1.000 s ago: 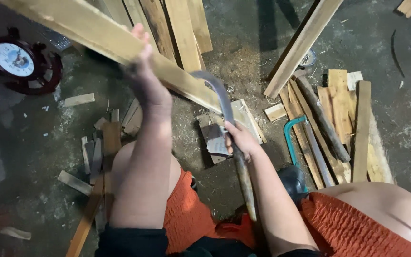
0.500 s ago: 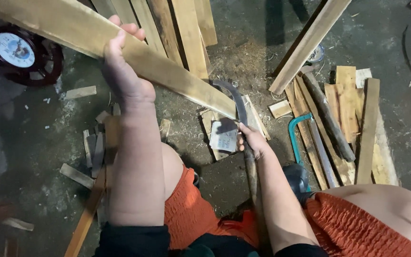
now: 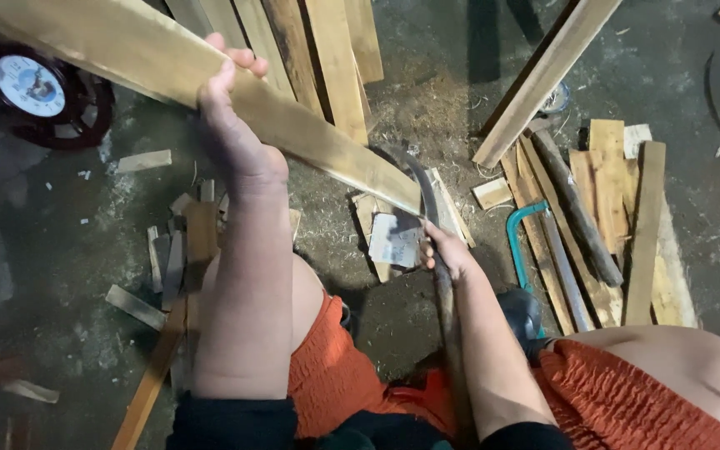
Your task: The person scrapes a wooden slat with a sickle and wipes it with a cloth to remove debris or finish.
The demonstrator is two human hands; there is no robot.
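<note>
My left hand [image 3: 231,125] grips a long pale wooden plank [image 3: 127,54] that slants from the upper left down to the middle of the view. Its lower end rests near a small flat wood block [image 3: 395,240] on the floor. My right hand [image 3: 447,250] is closed around the wooden handle of a curved-blade chopping knife [image 3: 425,196]. The dark blade curves up against the plank's lower end. I sit low, with orange shorts and bare knees in view below.
Several planks [image 3: 327,50] lean at the top. A leaning board [image 3: 543,75], a teal-framed hacksaw [image 3: 531,237] and wood pieces [image 3: 627,208] lie right. Offcuts [image 3: 181,242] and sawdust litter the concrete floor. A round clock [image 3: 31,87] sits at upper left.
My left hand slid down the plank toward me and the plank shifted slightly. The right hand and blade stayed at the plank's lower end.
</note>
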